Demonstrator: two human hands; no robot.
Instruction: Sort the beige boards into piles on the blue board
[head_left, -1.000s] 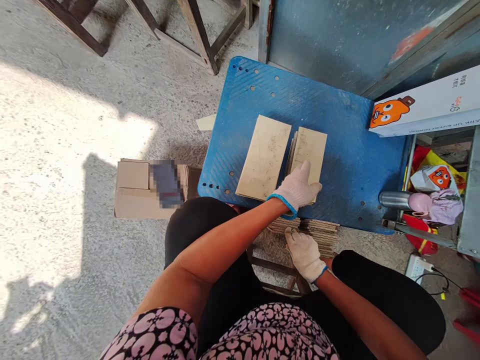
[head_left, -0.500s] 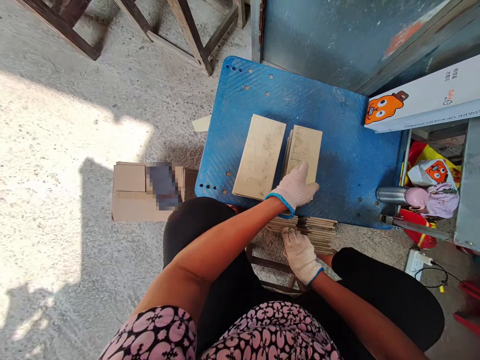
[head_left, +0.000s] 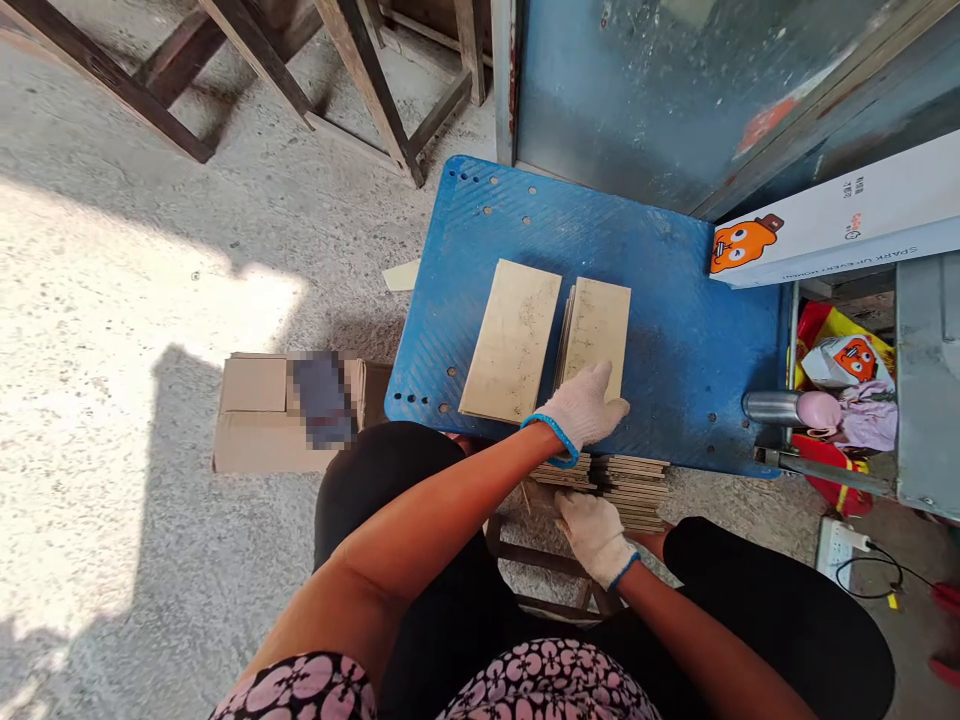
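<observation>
Blue plastic surface (head_left: 675, 340) carried one board (head_left: 510, 342) set beside a stack (head_left: 596, 335) under the left hand (head_left: 581, 410), fingers lying open, while the right hand (head_left: 596, 540) curled against a lower pile (head_left: 637, 492), its hold unclear.

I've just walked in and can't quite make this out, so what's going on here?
A person's left hand, in a white knit glove, rests on a small stack of thin beige panels on a blue perforated board, beside a single panel. The gloved right hand is at a lower stack below the board's edge.
</observation>
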